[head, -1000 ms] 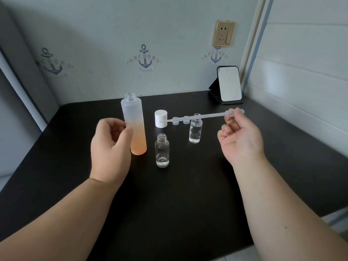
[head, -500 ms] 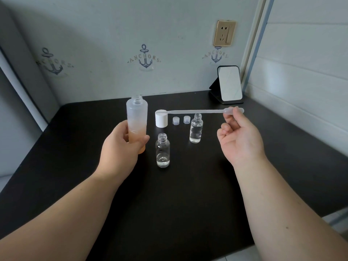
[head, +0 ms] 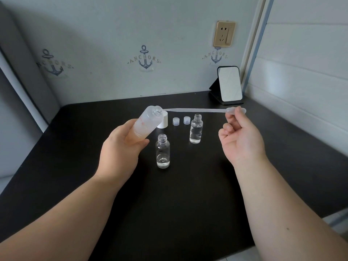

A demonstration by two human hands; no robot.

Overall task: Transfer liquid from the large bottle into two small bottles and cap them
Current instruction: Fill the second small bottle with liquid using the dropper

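Where it stood upright — large bottle (head: pixel 146 123) now tilted in left-hand fingers (head: pixel 139 143), pipette (head: pixel 195 110) pinched right.

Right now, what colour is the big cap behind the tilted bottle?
White; the cap shows in the head view, partly hidden.

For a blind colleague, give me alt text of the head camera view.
Left hand tilts a frosted large bottle toward a clear plastic pipette pinched in the right hand. Two small clear glass bottles stand uncapped on the black table.
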